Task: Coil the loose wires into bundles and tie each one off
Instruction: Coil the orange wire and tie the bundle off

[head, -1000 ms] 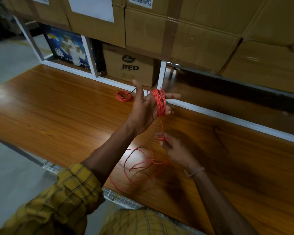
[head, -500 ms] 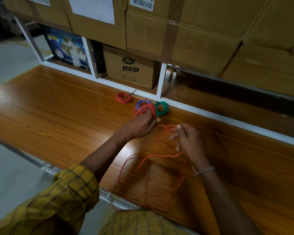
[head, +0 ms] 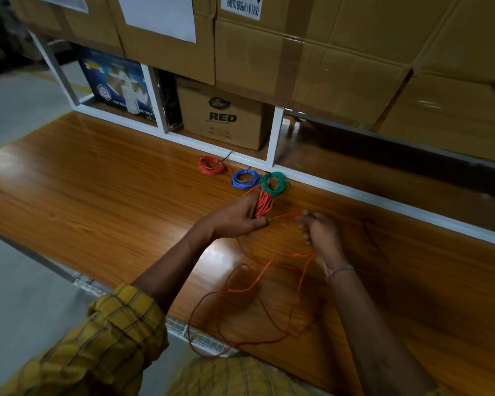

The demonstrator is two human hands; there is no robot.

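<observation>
My left hand (head: 237, 217) grips a half-wound coil of red wire (head: 263, 204), held low over the wooden table (head: 97, 195). My right hand (head: 319, 231) pinches the same wire just to the right. Its loose tail (head: 249, 284) runs down in wide loops to the table's front edge. Three finished bundles lie at the back by the white frame: a red coil (head: 212, 165), a blue coil (head: 245, 179) and a green coil (head: 276, 182). The green one sits right behind my left fingers.
A thin dark tie (head: 373, 238) lies on the table to the right. White shelf frame (head: 275, 138) borders the back. Behind it stand a brown "RED" carton (head: 223, 115) and a blue printed box (head: 117, 84); large cardboard boxes (head: 326, 47) overhang above.
My left hand came down from its raised position and turned over, the red coil now gripped in the fist. My right hand rose toward it. The blue and green coils came into view.
</observation>
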